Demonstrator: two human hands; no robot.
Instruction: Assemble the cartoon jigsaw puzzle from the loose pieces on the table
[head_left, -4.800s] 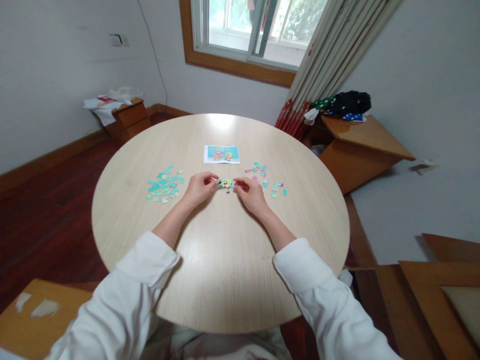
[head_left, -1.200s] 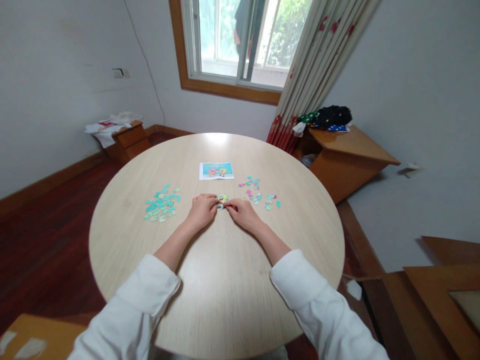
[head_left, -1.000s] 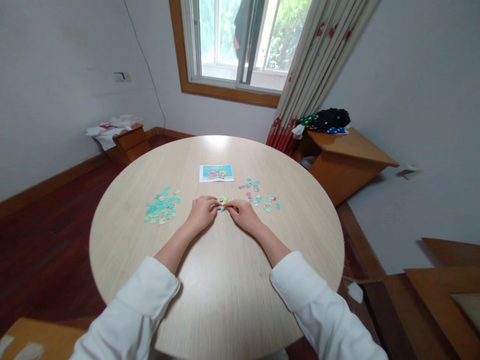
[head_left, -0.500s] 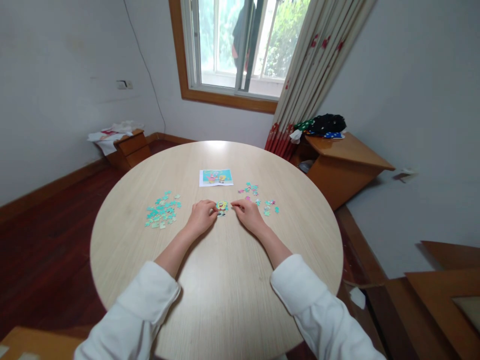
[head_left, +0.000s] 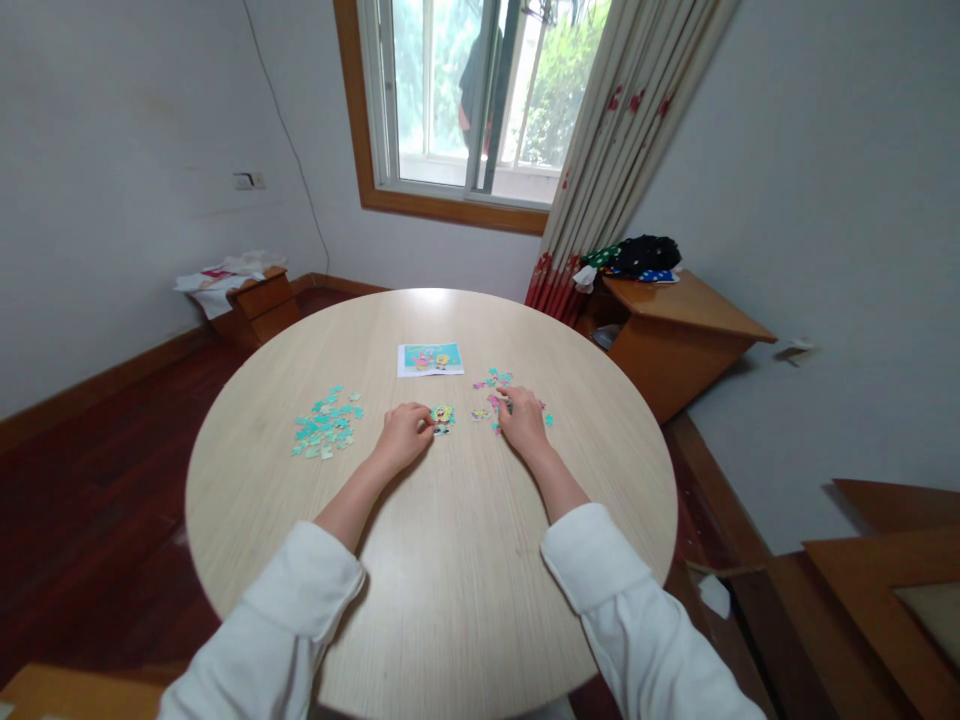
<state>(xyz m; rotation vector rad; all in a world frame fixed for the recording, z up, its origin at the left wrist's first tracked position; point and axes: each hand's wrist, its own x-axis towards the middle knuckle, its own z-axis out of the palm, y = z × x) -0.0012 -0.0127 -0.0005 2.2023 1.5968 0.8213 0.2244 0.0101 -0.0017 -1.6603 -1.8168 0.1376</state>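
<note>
On the table, a small joined section of jigsaw puzzle (head_left: 442, 414) shows a yellow cartoon figure. My left hand (head_left: 405, 434) is at its left edge, with curled fingers and fingertips holding that edge. My right hand (head_left: 523, 418) hovers over the loose pieces on the right, thumb and forefinger apart, nothing visible between them. It partly hides these pieces. Just left of it lies a separate puzzle piece (head_left: 481, 414) or small cluster. Pink and teal jigsaw pieces (head_left: 495, 377) are scattered beyond my right fingers.
A pile of teal and pale green jigsaw pieces (head_left: 325, 425) lies to the left. Behind the joined section is a picture card (head_left: 430, 360) with cartoon figures. The round wooden table (head_left: 450, 560) stands before a window, with a wooden cabinet (head_left: 697, 310) at the right.
My right hand has moved right, away from the joined section to the loose pieces, its fingers spreading. A piece or cluster now shows between. My left hand has stayed at the section.
</note>
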